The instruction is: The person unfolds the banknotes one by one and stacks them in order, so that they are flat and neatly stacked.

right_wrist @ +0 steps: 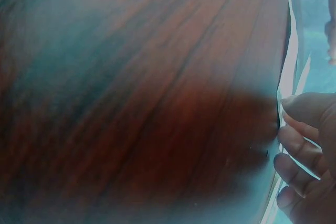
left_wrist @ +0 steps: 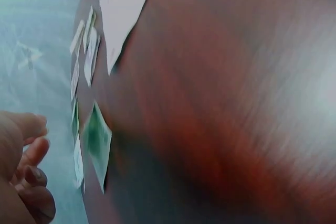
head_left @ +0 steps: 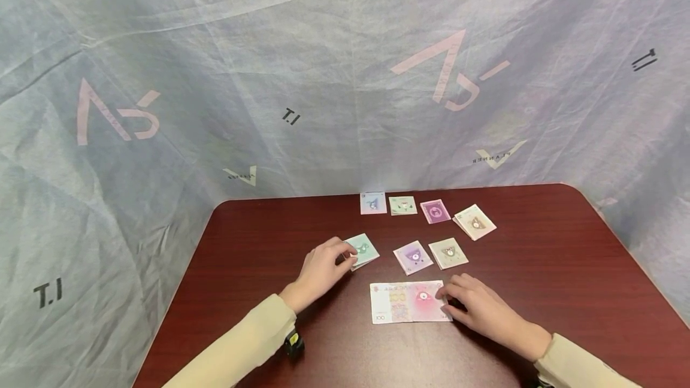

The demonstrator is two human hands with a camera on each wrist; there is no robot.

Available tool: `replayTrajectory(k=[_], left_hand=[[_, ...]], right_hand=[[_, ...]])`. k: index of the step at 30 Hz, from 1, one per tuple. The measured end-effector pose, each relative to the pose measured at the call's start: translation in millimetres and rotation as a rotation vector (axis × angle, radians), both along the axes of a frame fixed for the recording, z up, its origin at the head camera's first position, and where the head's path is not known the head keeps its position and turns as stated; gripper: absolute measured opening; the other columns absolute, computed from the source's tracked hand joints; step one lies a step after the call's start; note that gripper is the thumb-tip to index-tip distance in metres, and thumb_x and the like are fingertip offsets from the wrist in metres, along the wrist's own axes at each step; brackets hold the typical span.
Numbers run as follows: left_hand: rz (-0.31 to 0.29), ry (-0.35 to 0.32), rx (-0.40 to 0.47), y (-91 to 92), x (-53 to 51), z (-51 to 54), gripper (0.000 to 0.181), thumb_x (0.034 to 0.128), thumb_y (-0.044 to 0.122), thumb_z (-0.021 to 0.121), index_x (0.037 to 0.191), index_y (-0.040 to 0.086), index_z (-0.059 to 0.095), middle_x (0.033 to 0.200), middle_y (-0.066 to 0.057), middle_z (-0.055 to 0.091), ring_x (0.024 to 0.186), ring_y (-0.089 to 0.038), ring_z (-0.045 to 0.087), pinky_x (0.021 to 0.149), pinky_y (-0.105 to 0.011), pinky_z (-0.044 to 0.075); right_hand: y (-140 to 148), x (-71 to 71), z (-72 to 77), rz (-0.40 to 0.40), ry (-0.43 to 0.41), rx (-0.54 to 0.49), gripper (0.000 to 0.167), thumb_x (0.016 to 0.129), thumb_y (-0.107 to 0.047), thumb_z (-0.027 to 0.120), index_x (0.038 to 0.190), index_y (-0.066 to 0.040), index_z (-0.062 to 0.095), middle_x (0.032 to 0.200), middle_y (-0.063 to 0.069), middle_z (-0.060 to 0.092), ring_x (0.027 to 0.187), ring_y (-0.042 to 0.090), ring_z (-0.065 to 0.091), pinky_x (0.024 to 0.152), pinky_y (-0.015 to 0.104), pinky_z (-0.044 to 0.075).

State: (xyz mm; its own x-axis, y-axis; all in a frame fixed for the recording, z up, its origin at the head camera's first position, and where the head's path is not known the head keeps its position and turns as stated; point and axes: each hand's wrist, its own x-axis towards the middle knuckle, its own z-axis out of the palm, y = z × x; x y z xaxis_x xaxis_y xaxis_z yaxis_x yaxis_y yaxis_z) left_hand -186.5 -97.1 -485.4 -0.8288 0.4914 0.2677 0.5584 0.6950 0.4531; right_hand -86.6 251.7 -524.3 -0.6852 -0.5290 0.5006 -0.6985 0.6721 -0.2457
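Pink paper note [head_left: 396,302] lies unfolded on the near middle part of the dark red table [head_left: 544,250]. Right hand [head_left: 487,313] pinches its right end between thumb and fingers. Left hand [head_left: 320,268] is relaxed, fingers loosely bent and grasping nothing, at the left edge of a teal folded note [head_left: 365,249]; contact between them cannot be told. Right of the teal folded note, 2 more lie side by side: violet note [head_left: 413,257], then olive note [head_left: 448,253]. Farther back, 4 notes form a row, left to right: blue note [head_left: 372,203], pale green note [head_left: 403,206], magenta note [head_left: 435,211], tan note [head_left: 475,223]. Printed grey fabric [head_left: 323,64] hangs beyond the far edge.
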Motion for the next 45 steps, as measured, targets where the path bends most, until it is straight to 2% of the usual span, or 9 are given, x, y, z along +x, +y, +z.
replayTrajectory(k=[4, 7, 11, 16, 22, 26, 36, 42, 45], left_hand=[[-0.041, 0.009, -0.044, -1.2, -21.9, -5.1, 0.011, 0.0964, 0.021, 0.076, 0.107, 0.019, 0.078, 0.099, 0.003, 0.068, 0.084, -0.016, 0.068, 0.066, -0.033, 0.052], [-0.048, 0.008, -0.087, -1.7, -35.5, -11.0, 0.012, 0.0969, 0.020, 0.076, 0.109, 0.020, 0.077, 0.102, 0.004, 0.068, 0.088, -0.015, 0.068, 0.068, -0.033, 0.053], [-0.047, -0.014, -0.126, -0.9, -48.2, -16.3, 0.015, 0.0975, 0.021, 0.075, 0.112, 0.021, 0.077, 0.107, 0.004, 0.067, 0.091, -0.015, 0.066, 0.072, -0.035, 0.054], [-0.077, -0.022, -0.171, 1.9, -58.8, -18.4, 0.022, 0.0980, 0.021, 0.074, 0.120, 0.020, 0.075, 0.115, 0.001, 0.066, 0.100, -0.018, 0.065, 0.077, -0.039, 0.056], [-0.084, -0.051, -0.229, 1.5, -62.6, -22.4, 0.027, 0.0972, 0.020, 0.075, 0.124, 0.020, 0.073, 0.116, 0.000, 0.067, 0.104, -0.019, 0.064, 0.077, -0.039, 0.056], [-0.083, -0.064, -0.227, 2.1, -63.0, -24.5, 0.028, 0.0967, 0.019, 0.076, 0.124, 0.019, 0.072, 0.113, 0.000, 0.068, 0.103, -0.019, 0.064, 0.077, -0.040, 0.056], [-0.059, -0.064, -0.230, 2.7, -59.5, -26.0, 0.029, 0.0978, 0.023, 0.075, 0.126, 0.018, 0.070, 0.102, 0.002, 0.066, 0.084, -0.014, 0.060, 0.068, -0.034, 0.051], [-0.075, -0.038, -0.256, 4.6, -56.2, -25.9, 0.042, 0.0980, 0.021, 0.073, 0.138, 0.017, 0.064, 0.090, 0.006, 0.063, 0.072, -0.008, 0.053, 0.062, -0.028, 0.046], [-0.095, -0.062, -0.275, 5.9, -55.0, -25.0, 0.048, 0.0987, 0.019, 0.071, 0.145, 0.018, 0.061, 0.084, 0.008, 0.060, 0.068, -0.007, 0.048, 0.058, -0.026, 0.041]], right_hand=[[0.4, 0.4, 0.1, -0.005, -0.002, 0.003, 0.028, 0.074, -0.007, 0.088, 0.096, -0.016, 0.073, 0.092, -0.012, 0.063, 0.086, 0.008, 0.056, 0.078, 0.023, 0.042], [0.1, 0.4, 0.3, -0.001, -0.010, 0.006, 0.028, 0.075, -0.008, 0.088, 0.097, -0.016, 0.073, 0.093, -0.012, 0.063, 0.086, 0.007, 0.055, 0.077, 0.023, 0.043], [-0.4, 0.0, 0.3, 0.008, -0.018, 0.007, 0.027, 0.076, -0.008, 0.087, 0.098, -0.016, 0.073, 0.093, -0.012, 0.062, 0.085, 0.007, 0.054, 0.076, 0.023, 0.043], [0.1, 0.0, 0.3, 0.008, -0.022, 0.003, 0.028, 0.076, -0.008, 0.087, 0.098, -0.016, 0.073, 0.093, -0.012, 0.063, 0.085, 0.007, 0.054, 0.075, 0.024, 0.043], [0.0, 0.3, -0.8, 0.007, -0.030, 0.011, 0.027, 0.077, -0.009, 0.087, 0.099, -0.017, 0.073, 0.094, -0.013, 0.063, 0.085, 0.006, 0.053, 0.074, 0.025, 0.044], [0.2, 0.3, -0.6, -0.002, -0.030, 0.019, 0.027, 0.077, -0.010, 0.087, 0.099, -0.016, 0.073, 0.094, -0.012, 0.062, 0.085, 0.006, 0.053, 0.073, 0.027, 0.046], [0.6, -0.2, -1.7, -0.005, -0.019, 0.023, 0.027, 0.077, -0.009, 0.087, 0.099, -0.016, 0.073, 0.093, -0.012, 0.062, 0.084, 0.006, 0.053, 0.073, 0.027, 0.046], [0.7, 0.3, -1.6, -0.004, -0.017, 0.018, 0.027, 0.077, -0.009, 0.087, 0.099, -0.016, 0.073, 0.094, -0.012, 0.062, 0.084, 0.006, 0.053, 0.073, 0.028, 0.046], [0.8, 0.8, -2.0, -0.006, -0.013, 0.016, 0.027, 0.077, -0.009, 0.087, 0.099, -0.016, 0.073, 0.094, -0.013, 0.062, 0.084, 0.006, 0.053, 0.074, 0.028, 0.046]])
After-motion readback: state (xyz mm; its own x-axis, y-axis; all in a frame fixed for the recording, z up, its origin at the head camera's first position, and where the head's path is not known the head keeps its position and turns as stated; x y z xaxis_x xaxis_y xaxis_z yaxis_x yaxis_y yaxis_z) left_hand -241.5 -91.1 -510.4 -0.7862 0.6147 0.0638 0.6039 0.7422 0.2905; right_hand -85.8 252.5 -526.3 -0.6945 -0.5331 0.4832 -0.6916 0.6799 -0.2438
